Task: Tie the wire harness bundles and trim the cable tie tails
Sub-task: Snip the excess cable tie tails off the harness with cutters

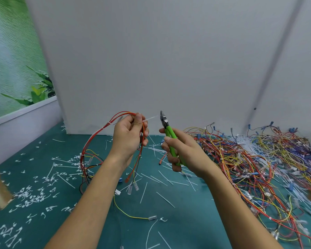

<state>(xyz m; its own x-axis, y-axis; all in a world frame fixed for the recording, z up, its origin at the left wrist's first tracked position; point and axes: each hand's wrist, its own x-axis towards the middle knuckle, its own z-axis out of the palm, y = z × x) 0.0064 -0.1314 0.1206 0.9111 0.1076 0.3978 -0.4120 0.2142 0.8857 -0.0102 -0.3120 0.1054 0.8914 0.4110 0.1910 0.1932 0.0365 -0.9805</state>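
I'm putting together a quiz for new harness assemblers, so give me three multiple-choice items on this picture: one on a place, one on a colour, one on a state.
1. Where does the big pile of harnesses lie?
A) on the right side of the teal mat
B) on its left side
C) in a box

2. What colour are the handles of the cutters?
A) red
B) green
C) black

3. The cable tie tail on the bundle in the left hand is:
A) trimmed flush
B) sticking out uncut
C) lying loose on the mat

Answers:
1 A, the pile spreads over the mat's right side.
2 B, green grips show in the right hand.
3 B, the white tail juts toward the cutters' blades.
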